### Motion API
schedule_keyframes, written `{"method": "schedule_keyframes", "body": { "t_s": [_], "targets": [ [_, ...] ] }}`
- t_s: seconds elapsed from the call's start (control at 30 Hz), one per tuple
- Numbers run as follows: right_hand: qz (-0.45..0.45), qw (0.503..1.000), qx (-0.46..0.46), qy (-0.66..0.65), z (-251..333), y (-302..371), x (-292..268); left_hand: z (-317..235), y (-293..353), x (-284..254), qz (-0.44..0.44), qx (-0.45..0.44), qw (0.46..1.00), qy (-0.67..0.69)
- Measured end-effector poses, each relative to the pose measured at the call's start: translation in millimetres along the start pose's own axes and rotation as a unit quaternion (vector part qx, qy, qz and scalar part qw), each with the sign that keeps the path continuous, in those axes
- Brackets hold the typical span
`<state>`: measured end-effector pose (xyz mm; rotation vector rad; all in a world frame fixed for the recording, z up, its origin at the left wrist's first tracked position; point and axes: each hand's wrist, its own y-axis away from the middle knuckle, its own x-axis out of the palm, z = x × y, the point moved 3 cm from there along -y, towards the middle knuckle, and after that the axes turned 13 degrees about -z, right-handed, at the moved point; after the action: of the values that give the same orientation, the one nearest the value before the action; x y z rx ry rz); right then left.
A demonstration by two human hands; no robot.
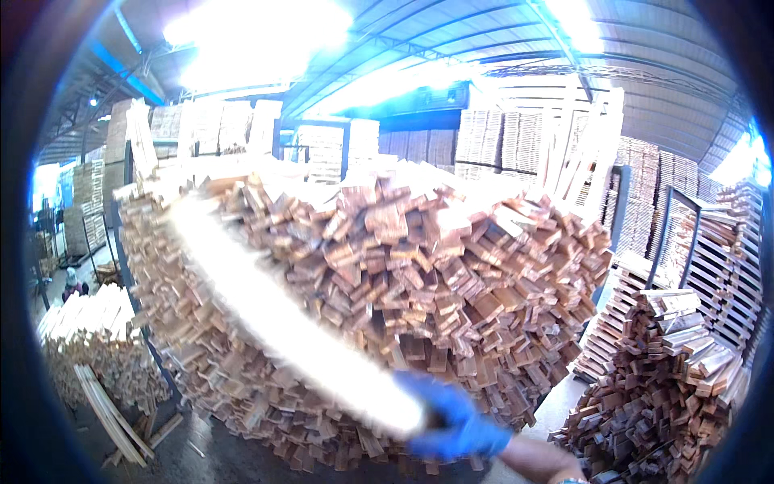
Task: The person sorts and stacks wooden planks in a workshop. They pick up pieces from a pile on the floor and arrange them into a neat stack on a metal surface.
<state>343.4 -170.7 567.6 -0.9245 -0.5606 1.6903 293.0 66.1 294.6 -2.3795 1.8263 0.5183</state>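
My right hand (455, 419), in a blue glove, comes in from the lower right with its fingers closed around one end of a long pale wooden plank (302, 335). The plank slants up and away to the left, overexposed and blurred along its edges. Behind it rises a big pile of stacked wooden boards (484, 298), their cut ends facing me unevenly. Whether the plank's far end touches the pile, I cannot tell. My left hand is out of the picture.
Another board stack (645, 395) stands at the right, beside a dark metal frame (673, 234). At the left sit a lower pile (105, 355) and loose slats (113, 415) on the floor. A distant person (74, 284) is at far left. Tall stacks (500, 141) line the back.
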Motion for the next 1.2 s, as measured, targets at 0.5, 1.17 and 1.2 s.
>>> {"method": "schedule_keyframes", "body": {
  "t_s": [0.5,1.17,1.2],
  "targets": [
    [-0.352,0.700,-0.102,0.613,-13.5,-227.9,-140.5,70.7,-33.4,-174.1,-0.059,-0.113,0.992,0.016],
    [-0.121,0.887,-0.096,0.435,-155.9,-60.0,176.1,311.2,60.0,-217.0,-0.288,-0.280,0.891,0.211],
    [-0.076,0.916,-0.028,0.392,-170.1,-40.6,210.3,310.6,56.7,-226.6,-0.277,-0.301,0.891,0.198]
  ]
}}
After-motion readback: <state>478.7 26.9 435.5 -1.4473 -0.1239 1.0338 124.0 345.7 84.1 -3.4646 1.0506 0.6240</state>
